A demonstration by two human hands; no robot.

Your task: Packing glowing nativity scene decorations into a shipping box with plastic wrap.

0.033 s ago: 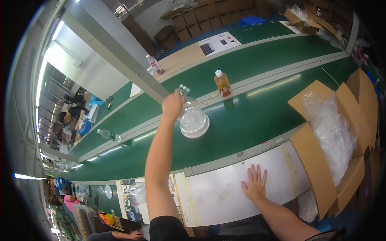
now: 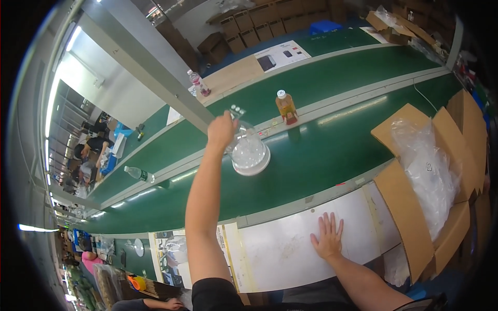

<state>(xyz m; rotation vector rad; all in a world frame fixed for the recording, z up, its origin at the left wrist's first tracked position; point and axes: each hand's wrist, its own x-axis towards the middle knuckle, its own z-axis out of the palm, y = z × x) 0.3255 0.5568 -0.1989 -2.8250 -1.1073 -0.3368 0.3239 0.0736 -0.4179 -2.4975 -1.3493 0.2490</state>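
While my left hand [image 2: 222,130] reaches far out over the green belt [image 2: 321,150], its fingers are curled onto the upper edge of a clear plastic dome [image 2: 250,153]; how tightly they close I cannot tell. Dome sits on the belt, round, glossy, pale rim at its base, just beside the raised grey divider rail [image 2: 353,96]. Open green surface lies to its right and toward me. An amber bottle [image 2: 286,107] with a white cap stands upright on the rail, near the dome but apart from it. My right hand [image 2: 327,238] lies flat, fingers spread, holding nothing, on the white smooth work sheet [image 2: 280,249]. Open cardboard box [image 2: 415,217] with crinkled clear plastic liner at right.
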